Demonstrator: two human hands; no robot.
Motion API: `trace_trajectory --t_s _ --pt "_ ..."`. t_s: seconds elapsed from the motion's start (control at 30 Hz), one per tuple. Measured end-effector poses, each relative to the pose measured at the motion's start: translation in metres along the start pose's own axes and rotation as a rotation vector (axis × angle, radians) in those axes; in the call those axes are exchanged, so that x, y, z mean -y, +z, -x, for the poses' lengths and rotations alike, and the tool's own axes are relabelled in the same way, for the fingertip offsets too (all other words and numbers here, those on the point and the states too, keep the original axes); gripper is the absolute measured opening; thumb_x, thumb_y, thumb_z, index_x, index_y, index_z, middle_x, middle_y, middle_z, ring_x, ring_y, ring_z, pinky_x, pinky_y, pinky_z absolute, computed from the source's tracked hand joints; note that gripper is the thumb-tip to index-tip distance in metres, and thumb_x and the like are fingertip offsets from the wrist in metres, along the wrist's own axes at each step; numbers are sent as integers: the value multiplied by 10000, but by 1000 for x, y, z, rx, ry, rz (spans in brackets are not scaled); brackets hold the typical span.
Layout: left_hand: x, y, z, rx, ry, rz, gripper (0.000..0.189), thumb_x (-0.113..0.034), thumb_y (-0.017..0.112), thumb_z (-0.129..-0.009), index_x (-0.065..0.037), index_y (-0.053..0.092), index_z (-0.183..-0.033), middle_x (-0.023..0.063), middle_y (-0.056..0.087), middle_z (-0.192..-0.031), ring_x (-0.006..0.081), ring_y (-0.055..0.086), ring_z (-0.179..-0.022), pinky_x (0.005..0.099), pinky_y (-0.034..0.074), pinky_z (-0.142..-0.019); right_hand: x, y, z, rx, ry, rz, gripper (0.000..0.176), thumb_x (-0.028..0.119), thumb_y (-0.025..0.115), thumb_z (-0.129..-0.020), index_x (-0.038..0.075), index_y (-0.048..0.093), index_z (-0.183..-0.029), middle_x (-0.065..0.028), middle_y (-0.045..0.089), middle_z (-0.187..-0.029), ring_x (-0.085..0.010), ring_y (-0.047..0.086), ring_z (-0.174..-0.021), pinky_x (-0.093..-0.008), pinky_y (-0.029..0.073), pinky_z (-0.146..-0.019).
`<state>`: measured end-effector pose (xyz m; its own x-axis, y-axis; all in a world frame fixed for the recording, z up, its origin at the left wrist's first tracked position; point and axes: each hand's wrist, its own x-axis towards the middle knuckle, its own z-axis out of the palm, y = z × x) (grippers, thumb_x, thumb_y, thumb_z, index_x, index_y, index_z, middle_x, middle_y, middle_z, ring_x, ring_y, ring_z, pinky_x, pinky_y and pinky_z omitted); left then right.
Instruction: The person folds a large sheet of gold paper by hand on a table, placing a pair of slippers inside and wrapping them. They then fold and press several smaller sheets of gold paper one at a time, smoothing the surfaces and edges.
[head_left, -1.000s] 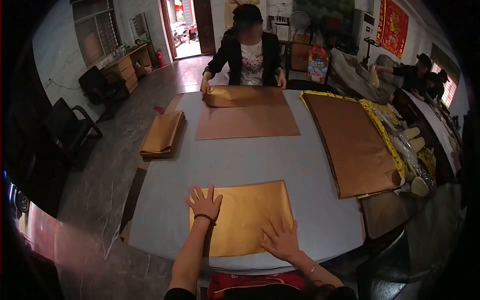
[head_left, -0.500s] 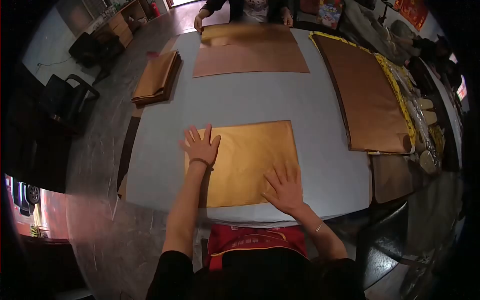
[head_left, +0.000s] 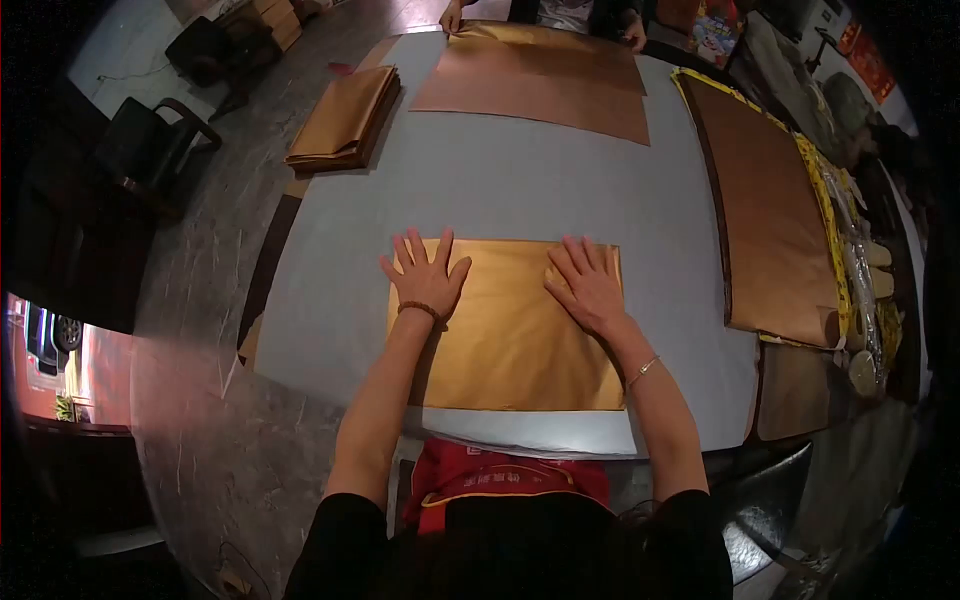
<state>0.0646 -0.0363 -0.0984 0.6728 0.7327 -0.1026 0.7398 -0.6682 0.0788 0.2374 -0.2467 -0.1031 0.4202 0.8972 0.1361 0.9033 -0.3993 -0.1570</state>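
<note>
A gold, foil-like sheet [head_left: 510,345] lies flat on the grey-covered table in front of me, a faint crease along its right side. My left hand [head_left: 427,278] rests on its upper left corner, palm down and fingers spread. Near the upper right corner my right hand [head_left: 587,288] lies flat too, fingers stretched toward the far edge. Neither hand grips anything; both forearms reach in over the near edge of the table.
Across the grey table [head_left: 320,290], another person's hand [head_left: 635,38] is at a coppery sheet [head_left: 540,90] with a gold far part. A stack of folded sheets [head_left: 345,115] sits at left. Large brown sheets [head_left: 770,220] with yellow-edged wrapping lie at right.
My right hand has slid forward from the sheet's lower right to its upper right corner. My left hand stays near the upper left corner. The view has shifted slightly.
</note>
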Motion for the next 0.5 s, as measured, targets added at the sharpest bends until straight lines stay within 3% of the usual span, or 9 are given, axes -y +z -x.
trace_trajectory --t_s 0.07,0.13,0.33,0.43,0.5 --pt "0 2 1 -115 47 -2 640 -610 291 -932 -285 251 -1481 232 136 -1533 434 56 -1414 667 26 -1069 -13 4 7 -85 19 24 566 501 387 -951 154 422 -1396 -117 321 -1493 -354 236 -1388 -505 132 -1135" --pt "-2 -5 1 -9 17 -23 663 -637 257 -930 -292 218 -1495 238 88 -1542 432 28 -1421 643 4 -1084 -18 6 10 -83 19 16 569 507 385 -948 157 423 -1395 -119 323 -1492 -364 233 -1386 -496 136 -1137" --pt "-8 0 -1 -76 -15 -36 667 -635 278 -929 -261 262 -1482 240 93 -1540 430 4 -1422 653 -16 -1075 -17 3 11 -84 27 16 587 522 388 -936 165 413 -1402 -127 323 -1489 -407 224 -1374 -484 139 -1140" --pt "-56 -13 8 -147 198 62 726 -613 312 -932 -123 277 -1467 249 107 -1533 405 28 -1429 635 13 -1087 -11 0 12 -17 40 27 590 509 396 -935 163 397 -1414 -125 305 -1497 -412 216 -1374 -485 133 -1144" --pt "-111 11 8 -57 363 287 756 -602 309 -932 -66 262 -1463 229 135 -1535 389 67 -1430 569 37 -1123 -17 4 9 -32 31 33 578 483 416 -933 168 396 -1417 -120 309 -1496 -416 213 -1375 -489 134 -1145"
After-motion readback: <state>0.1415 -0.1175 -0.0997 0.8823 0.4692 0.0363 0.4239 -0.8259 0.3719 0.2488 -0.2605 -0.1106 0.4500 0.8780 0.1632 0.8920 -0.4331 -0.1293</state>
